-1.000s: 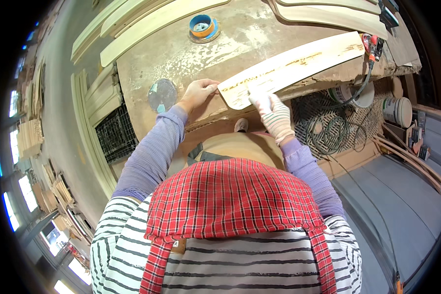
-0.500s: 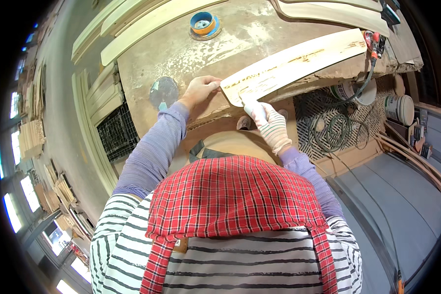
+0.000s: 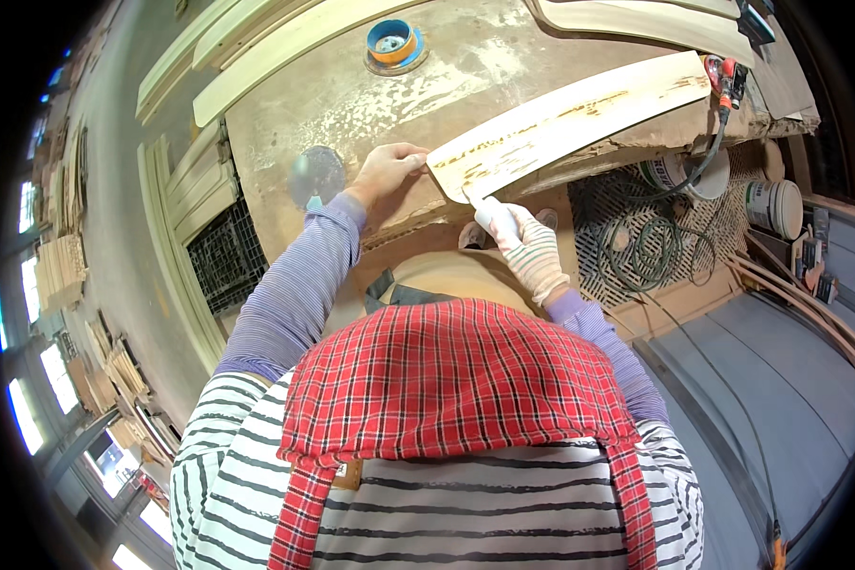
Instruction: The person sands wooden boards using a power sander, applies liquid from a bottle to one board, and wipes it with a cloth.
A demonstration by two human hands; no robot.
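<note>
A pale wooden board (image 3: 594, 114) with brown, ragged streaks along its face lies slanting across the workbench. My bare left hand (image 3: 388, 174) pinches the board's left end, fingertips at its corner. In my right hand (image 3: 534, 252), covered by a striped knit glove, is a white squeeze bottle (image 3: 494, 217). The bottle is tilted, its narrow tip at the board's near left corner. Whether the tip touches the wood, I cannot tell. Left of my left hand, a dark round disc (image 3: 317, 175) lies on the bench.
A blue and orange tape roll (image 3: 393, 44) sits farther back on the workbench (image 3: 285, 119). A red power sander (image 3: 725, 74) with a hose is by the board's right end. More boards (image 3: 285, 52) lie far left. White buckets (image 3: 774, 209) and a coiled hose (image 3: 651, 256) are below right.
The bottle and my right hand have shifted very slightly toward me along the board's end. My left hand stays at the board's corner.
</note>
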